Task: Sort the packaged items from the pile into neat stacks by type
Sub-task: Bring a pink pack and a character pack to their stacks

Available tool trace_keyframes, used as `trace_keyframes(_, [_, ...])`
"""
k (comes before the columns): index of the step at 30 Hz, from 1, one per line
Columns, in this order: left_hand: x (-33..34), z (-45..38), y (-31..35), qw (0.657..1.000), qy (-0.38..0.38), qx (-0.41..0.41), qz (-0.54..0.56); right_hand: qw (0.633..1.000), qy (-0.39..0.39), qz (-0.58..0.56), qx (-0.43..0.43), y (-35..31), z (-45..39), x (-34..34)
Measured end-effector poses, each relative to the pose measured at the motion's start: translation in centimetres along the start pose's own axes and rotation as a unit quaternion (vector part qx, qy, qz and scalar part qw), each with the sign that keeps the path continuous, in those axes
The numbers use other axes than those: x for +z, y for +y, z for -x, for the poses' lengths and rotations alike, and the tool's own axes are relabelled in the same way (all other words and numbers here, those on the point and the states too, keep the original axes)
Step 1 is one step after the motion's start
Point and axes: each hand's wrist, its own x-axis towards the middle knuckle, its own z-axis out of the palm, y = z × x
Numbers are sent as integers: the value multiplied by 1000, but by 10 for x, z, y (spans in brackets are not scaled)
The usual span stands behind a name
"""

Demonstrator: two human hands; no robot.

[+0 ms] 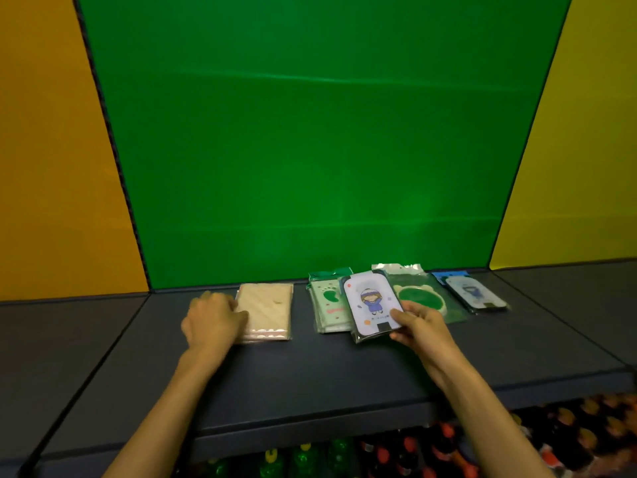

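The right hand pinches a cartoon-girl packet above the counter; the left hand, fingers loosely bent, rests on the beige stack beside it.

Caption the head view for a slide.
Right hand holds a cartoon-girl packet above sorted stacks; left hand rests on the beige stack.

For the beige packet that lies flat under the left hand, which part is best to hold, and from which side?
Probably its left long edge, approached from the left. The beige packet lies flat and thin on the shelf, the left hand already rests on that edge, and nothing crowds it there.
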Motion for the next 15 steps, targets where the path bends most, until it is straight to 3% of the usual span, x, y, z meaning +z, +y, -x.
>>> trace_keyframes(6, [25,24,78,972,13,235,-21,1000,-3,13,-15,-8,-38,-54])
trace_keyframes(15, [55,65,206,965,3,261,-36,993,20,103,-48,-13,-104,-172])
